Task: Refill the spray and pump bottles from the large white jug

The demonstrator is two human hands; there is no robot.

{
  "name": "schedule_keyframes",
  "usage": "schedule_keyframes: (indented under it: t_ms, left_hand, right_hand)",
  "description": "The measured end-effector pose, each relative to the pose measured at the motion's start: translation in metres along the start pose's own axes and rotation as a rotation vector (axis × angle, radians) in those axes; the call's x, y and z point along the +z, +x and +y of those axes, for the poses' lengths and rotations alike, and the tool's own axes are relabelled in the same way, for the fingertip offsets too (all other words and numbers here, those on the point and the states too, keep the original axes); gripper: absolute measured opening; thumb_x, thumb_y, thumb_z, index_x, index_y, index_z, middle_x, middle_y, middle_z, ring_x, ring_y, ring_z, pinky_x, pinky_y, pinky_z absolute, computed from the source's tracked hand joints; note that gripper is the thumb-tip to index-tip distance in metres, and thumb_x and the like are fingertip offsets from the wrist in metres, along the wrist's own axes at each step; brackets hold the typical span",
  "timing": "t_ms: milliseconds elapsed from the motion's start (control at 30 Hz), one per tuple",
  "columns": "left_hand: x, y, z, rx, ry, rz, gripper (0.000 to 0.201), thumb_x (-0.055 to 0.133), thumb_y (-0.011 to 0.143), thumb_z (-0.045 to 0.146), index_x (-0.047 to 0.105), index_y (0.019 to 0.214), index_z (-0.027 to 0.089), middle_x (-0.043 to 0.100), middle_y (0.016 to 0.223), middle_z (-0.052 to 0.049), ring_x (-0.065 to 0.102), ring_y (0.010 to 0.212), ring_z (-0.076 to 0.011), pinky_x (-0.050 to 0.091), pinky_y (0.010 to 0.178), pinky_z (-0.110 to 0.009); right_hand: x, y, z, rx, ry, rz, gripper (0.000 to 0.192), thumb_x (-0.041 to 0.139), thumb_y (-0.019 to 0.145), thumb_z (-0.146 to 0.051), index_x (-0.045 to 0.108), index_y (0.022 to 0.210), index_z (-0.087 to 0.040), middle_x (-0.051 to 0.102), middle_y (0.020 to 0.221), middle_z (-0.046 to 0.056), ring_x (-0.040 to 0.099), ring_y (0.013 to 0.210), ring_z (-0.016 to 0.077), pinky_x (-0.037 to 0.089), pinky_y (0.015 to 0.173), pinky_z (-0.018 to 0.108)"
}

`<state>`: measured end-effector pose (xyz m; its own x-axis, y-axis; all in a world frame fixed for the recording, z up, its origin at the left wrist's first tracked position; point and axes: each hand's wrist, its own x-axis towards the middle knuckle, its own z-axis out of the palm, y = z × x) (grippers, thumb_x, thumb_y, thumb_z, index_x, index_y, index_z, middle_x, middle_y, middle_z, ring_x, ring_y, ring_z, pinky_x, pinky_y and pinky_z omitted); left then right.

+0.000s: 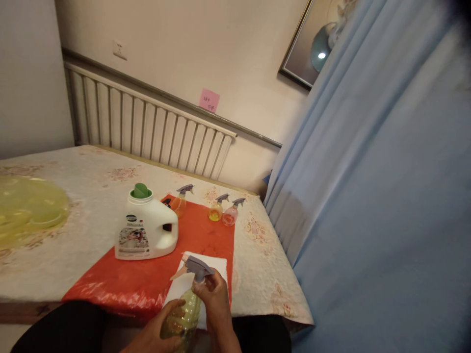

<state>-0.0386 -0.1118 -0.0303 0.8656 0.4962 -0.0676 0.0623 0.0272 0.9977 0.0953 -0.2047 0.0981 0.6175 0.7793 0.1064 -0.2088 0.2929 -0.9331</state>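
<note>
Both hands on the spray bottle (186, 314), held at the table's near edge, just in front of the white cloth (217, 267) and the red mat (154, 274).

Left hand (154, 333) wraps the yellow body from below, closed on it. Right hand (217, 304) is up at the neck, fingers (204, 289) curled round the collar under the grey trigger head (196, 267). The head sits tilted, nozzle toward the jug (147, 228).

Looks like the step is turning the head on the neck; can't tell if tightening or loosening. Next move needs the left to hold the body firm while the right twists the collar, bottle kept upright so the liquid stays in.

Beyond the jug, on the mat's far end: three small sprayers (217, 208), untouched.
</note>
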Motion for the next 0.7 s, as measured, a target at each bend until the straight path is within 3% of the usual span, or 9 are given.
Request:
schedule_keyframes:
  t_ms: [133, 300, 433, 700]
  left_hand:
    - [0.001, 0.0, -0.001, 0.0, 0.063, 0.024, 0.075, 0.073, 0.056, 0.039, 0.05, 0.125, 0.022, 0.068, 0.123, -0.011, 0.054, 0.123, -0.0402, 0.041, 0.107, -0.049]
    - [0.0, 0.0, -0.004, -0.007, 0.117, 0.129, 0.075, 0.073, 0.054, 0.033, 0.051, 0.125, 0.019, 0.067, 0.124, -0.012, 0.057, 0.12, -0.0378, 0.045, 0.104, -0.044]
    - [-0.003, -0.001, -0.003, -0.003, 0.13, 0.16, 0.076, 0.074, 0.052, 0.031, 0.053, 0.125, 0.018, 0.067, 0.124, -0.012, 0.058, 0.117, -0.0366, 0.047, 0.101, -0.042]
    - [-0.008, -0.007, 0.0, -0.009, 0.169, 0.194, 0.076, 0.071, 0.054, 0.029, 0.051, 0.127, 0.016, 0.065, 0.125, -0.014, 0.06, 0.115, -0.0359, 0.048, 0.099, -0.043]
  right_hand:
    - [-0.001, 0.003, -0.006, -0.023, 0.013, 0.021, 0.034, 0.081, 0.068, -0.027, 0.071, 0.099, -0.018, 0.074, 0.096, 0.006, 0.066, 0.089, 0.0217, 0.049, 0.08, 0.032]
    - [0.003, 0.006, -0.021, -0.049, 0.066, 0.081, 0.036, 0.08, 0.072, -0.03, 0.07, 0.105, -0.018, 0.072, 0.106, 0.007, 0.064, 0.086, 0.0188, 0.05, 0.077, 0.03]
    - [0.003, 0.008, -0.019, -0.019, 0.087, 0.115, 0.035, 0.081, 0.07, -0.031, 0.071, 0.099, -0.016, 0.073, 0.1, 0.008, 0.058, 0.071, 0.014, 0.048, 0.066, 0.026]
    - [0.006, 0.011, -0.03, -0.045, 0.159, 0.147, 0.034, 0.082, 0.068, -0.028, 0.072, 0.098, -0.018, 0.07, 0.096, 0.006, 0.057, 0.07, 0.0131, 0.05, 0.067, 0.027]
